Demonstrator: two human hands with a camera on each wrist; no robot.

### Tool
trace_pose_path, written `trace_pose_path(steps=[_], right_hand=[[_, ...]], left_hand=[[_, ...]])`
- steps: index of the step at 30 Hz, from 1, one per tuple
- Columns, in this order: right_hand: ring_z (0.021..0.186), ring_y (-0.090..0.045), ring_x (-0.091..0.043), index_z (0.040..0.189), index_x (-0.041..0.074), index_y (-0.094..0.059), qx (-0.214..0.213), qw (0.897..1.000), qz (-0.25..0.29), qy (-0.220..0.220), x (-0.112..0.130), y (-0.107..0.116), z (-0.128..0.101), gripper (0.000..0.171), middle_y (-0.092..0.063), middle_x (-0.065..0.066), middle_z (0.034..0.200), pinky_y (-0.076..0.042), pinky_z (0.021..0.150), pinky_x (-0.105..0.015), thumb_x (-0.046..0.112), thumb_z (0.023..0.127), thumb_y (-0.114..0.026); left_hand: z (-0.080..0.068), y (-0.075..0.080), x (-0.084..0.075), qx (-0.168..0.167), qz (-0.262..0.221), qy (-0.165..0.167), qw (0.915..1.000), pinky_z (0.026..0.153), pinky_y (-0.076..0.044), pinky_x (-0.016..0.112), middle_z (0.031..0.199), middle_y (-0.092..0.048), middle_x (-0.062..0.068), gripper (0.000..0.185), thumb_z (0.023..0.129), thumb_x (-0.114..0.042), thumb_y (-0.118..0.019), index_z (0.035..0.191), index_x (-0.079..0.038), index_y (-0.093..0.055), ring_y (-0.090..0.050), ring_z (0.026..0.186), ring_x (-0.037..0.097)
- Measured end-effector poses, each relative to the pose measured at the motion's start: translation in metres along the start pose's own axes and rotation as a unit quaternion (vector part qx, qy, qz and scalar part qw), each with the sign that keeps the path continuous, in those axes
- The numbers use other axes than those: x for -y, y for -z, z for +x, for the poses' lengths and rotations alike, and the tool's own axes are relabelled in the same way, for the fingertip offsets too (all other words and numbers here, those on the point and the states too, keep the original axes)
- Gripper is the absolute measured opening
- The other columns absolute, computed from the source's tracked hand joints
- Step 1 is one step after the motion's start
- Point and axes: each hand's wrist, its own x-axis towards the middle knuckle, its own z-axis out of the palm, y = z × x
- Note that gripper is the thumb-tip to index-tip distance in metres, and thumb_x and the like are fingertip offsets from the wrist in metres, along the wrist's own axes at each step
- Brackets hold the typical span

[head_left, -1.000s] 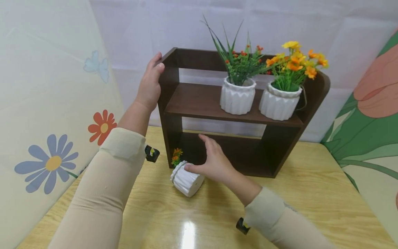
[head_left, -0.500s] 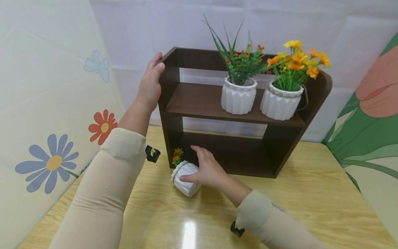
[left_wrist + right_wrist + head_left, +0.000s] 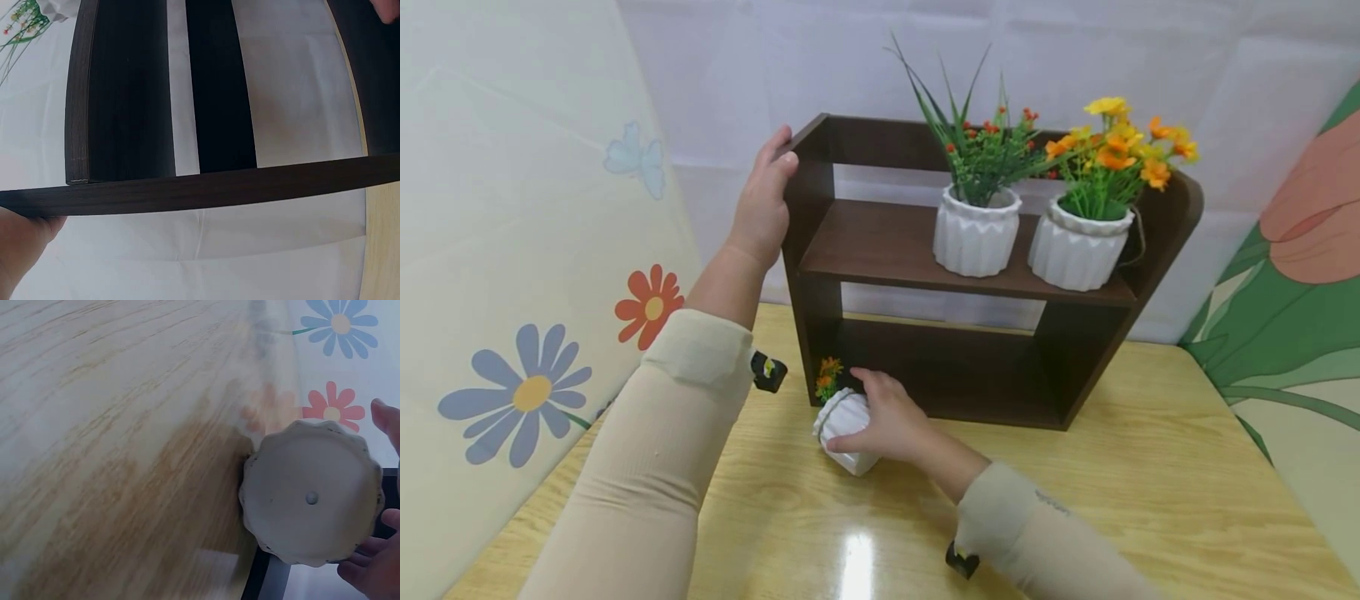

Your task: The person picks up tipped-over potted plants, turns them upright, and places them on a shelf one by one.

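I'm watching a dark brown two-tier wooden shelf unit [image 3: 970, 275] standing on the light wood-grain table [image 3: 1112, 500], pushed back near the white backdrop. Left hand [image 3: 763, 200] rests on the unit's upper left corner, fingers fairly straight along the side panel and thumb on the front edge, bracing rather than clutching; the left wrist view shows only palm skin at the panel edge [image 3: 187, 194]. Right hand [image 3: 887, 425] is wrapped round a small white ribbed ceramic pot [image 3: 842, 421] that lies tipped on its side on the table, just in front of the unit's lower left opening. Fingers curl over the top of it, thumb along the near side. Its orange artificial flowers [image 3: 827, 375] point toward the shelf foot. From the right wrist view I get the pot's round base with a centre drain hole [image 3: 311, 498], fingertips [image 3: 369, 572] curled round the rim. My read on progress: two matching pots already stand upright on the upper tier, one with grass and red berries [image 3: 976, 237], one with yellow-orange blooms [image 3: 1078, 246], just beside each other on the right half. Left half of that tier and the lower tier are unoccupied. Third pot is gripped but not lifted or righted; standing it and placing it looks like what's left.
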Motion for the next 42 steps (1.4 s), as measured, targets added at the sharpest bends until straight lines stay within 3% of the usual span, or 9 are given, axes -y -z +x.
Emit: trace_pose_path(steps=[15, 30, 36, 42], right_hand=[[0.137, -0.04, -0.03, 0.151, 0.019, -0.032, 0.021, 0.999, -0.044, -0.007, 0.001, -0.013, 0.008, 0.105, -0.04, -0.011, 0.152, -0.044, 0.104, -0.049, 0.057, 0.067, -0.083], [0.121, -0.052, -0.03, 0.153, 0.016, -0.03, 0.043, 0.991, -0.126, -0.026, 0.007, -0.018, 0.013, 0.113, -0.053, -0.012, 0.137, -0.048, 0.097, -0.045, 0.06, 0.063, -0.083], [0.119, -0.053, -0.029, 0.152, 0.016, -0.029, 0.055, 0.988, -0.136, -0.045, 0.01, -0.017, 0.013, 0.111, -0.053, -0.012, 0.135, -0.049, 0.094, -0.043, 0.057, 0.065, -0.083], [0.117, -0.053, -0.027, 0.151, 0.017, -0.032, 0.04, 0.99, -0.124, -0.044, 0.008, -0.019, 0.012, 0.107, -0.054, -0.011, 0.132, -0.05, 0.09, -0.041, 0.055, 0.065, -0.083]], left_hand=[[0.0, 0.0, 0.001, 0.002, 0.002, -0.005, 1.0, 0.119, -0.024, 0.038, 0.161, -0.023, -0.012, 0.052, 0.103, -0.038, -0.028, 0.155, -0.035, -0.023, -0.025, 0.145, 0.011], [-0.001, 0.0, 0.001, 0.004, -0.002, -0.004, 1.0, 0.12, -0.022, 0.041, 0.161, -0.022, -0.013, 0.051, 0.103, -0.038, -0.027, 0.155, -0.037, -0.023, -0.023, 0.146, 0.011], [-0.001, -0.001, 0.001, 0.004, 0.0, -0.007, 1.0, 0.119, -0.024, 0.04, 0.162, -0.022, -0.011, 0.052, 0.104, -0.037, -0.027, 0.155, -0.036, -0.022, -0.025, 0.145, 0.012], [-0.001, -0.001, 0.001, 0.004, 0.004, -0.008, 0.9999, 0.12, -0.023, 0.041, 0.162, -0.021, -0.012, 0.052, 0.104, -0.038, -0.027, 0.155, -0.036, -0.022, -0.022, 0.146, 0.011]])
